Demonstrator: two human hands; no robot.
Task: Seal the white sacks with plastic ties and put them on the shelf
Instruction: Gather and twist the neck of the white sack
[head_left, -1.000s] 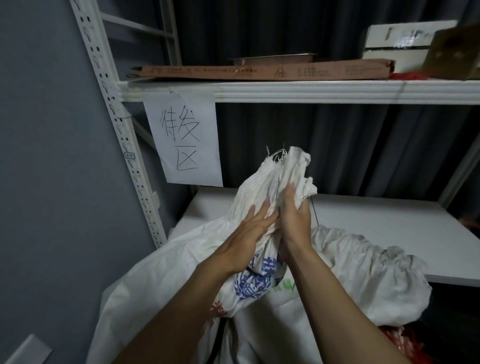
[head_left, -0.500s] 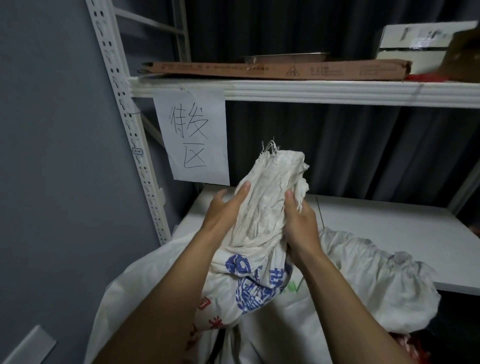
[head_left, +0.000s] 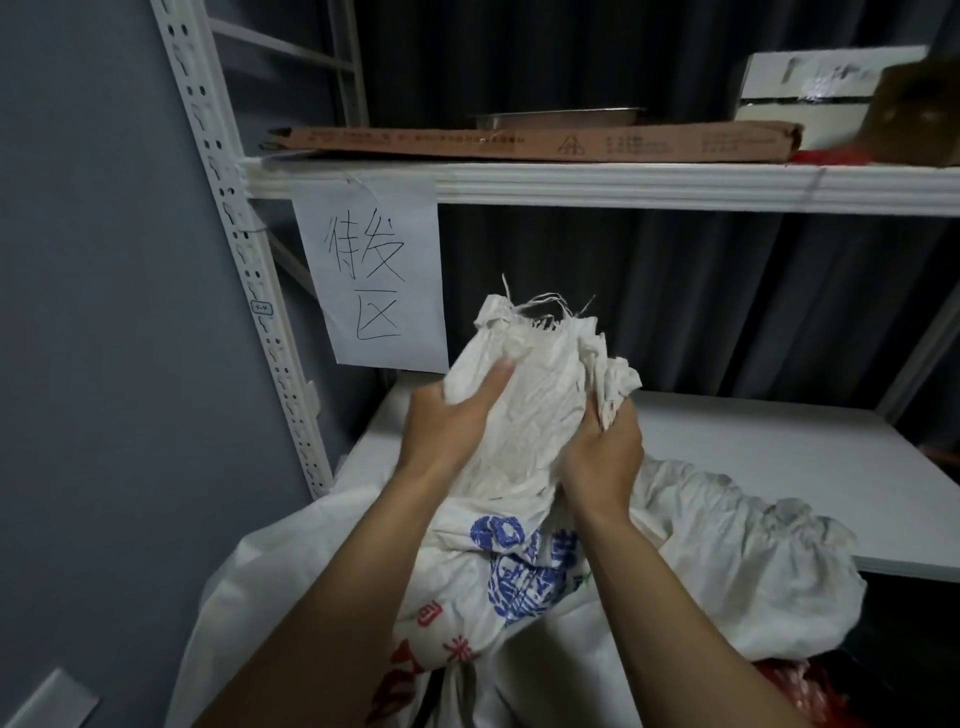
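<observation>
Left grip (head_left: 447, 431) and right grip (head_left: 602, 457) raised side by side, both clasping (2 bare forearms extended).

Bare left forearm (head_left: 337, 597), bare right forearm (head_left: 660, 597)

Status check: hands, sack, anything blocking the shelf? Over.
Left hand, right hand both gripping bunched neck of printed white sack. No tie visible there. Second white sack slumped over lower shelf front edge, right side.
</observation>
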